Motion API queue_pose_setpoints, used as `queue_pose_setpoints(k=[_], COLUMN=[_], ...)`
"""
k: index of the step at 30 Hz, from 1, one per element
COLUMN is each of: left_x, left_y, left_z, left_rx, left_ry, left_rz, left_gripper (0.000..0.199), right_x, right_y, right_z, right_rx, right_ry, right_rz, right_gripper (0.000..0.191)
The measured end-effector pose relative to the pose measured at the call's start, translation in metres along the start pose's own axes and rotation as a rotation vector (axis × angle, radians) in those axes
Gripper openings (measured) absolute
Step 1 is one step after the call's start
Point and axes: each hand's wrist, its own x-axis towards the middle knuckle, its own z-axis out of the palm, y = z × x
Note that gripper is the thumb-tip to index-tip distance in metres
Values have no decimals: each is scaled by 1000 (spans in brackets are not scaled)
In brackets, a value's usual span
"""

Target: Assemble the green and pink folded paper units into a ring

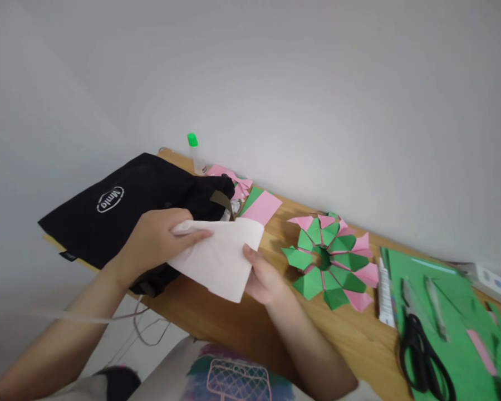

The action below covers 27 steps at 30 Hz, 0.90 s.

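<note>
A folded white sheet, soft like tissue paper, is held in the air between my two hands. My left hand grips its left side, thumb stretched across the top and the other fingers mostly hidden. On the opposite edge, my right hand pinches it, with the thumb on the near face and the fingers behind. Just right of the hands, a ring-shaped folded-paper piece in green and pink rests on the wooden table.
A black cloth bag covers the table's left end. Behind stand a green-capped bottle and pink and green paper. To the right lie a white tube, black-handled scissors, green sheets and a white box.
</note>
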Motion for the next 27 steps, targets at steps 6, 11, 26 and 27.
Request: queue_pose_setpoints(k=[6,11,26,27], left_x=[-21,-39,-21,-21], left_y=[-21,-27,13,17], left_z=[-19,-39,4,7], left_rx=[-259,-321,-735,-559], left_ry=[-400,-561,-624,-641], left_rz=[203,317,-66,-20], left_gripper=[43,32,34,38], right_x=[-20,-37,-34,-36], right_y=[22,32,20,20], right_z=[3,14,-17,-20], right_rx=[-34,-143,31,17], right_ry=[107,148,89,95], right_rz=[113,135,140,134], right_gripper=[63,62,58,56])
